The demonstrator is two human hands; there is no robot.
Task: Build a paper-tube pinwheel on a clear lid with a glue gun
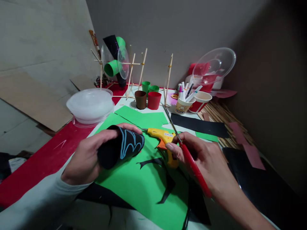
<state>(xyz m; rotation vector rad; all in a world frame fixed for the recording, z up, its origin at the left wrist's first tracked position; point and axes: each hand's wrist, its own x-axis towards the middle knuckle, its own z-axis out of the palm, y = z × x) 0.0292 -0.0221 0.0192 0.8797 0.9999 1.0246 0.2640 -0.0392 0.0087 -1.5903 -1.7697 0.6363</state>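
Observation:
My left hand (85,156) is wrapped round a black paper cup (133,143) with blue curved lines drawn on it, its open end tilted toward me. In my right hand (203,156) is a pair of scissors (195,169) with red handles, gripped between thumb and fingers, the blades pointing up and away. Just beyond and between the hands, a yellow hot glue gun (161,133) with an orange trigger lies on a large green sheet (134,188). Curved black paper scraps (169,185) lie on the same sheet below it.
Small brown (140,99) and red cups (154,100) stand at the back near wooden stick frames (169,73). Left of them sits a stack of clear plastic lids (90,105). A decorated cup of markers (184,105), a black strip (199,124) and wooden sticks (230,123) are at right.

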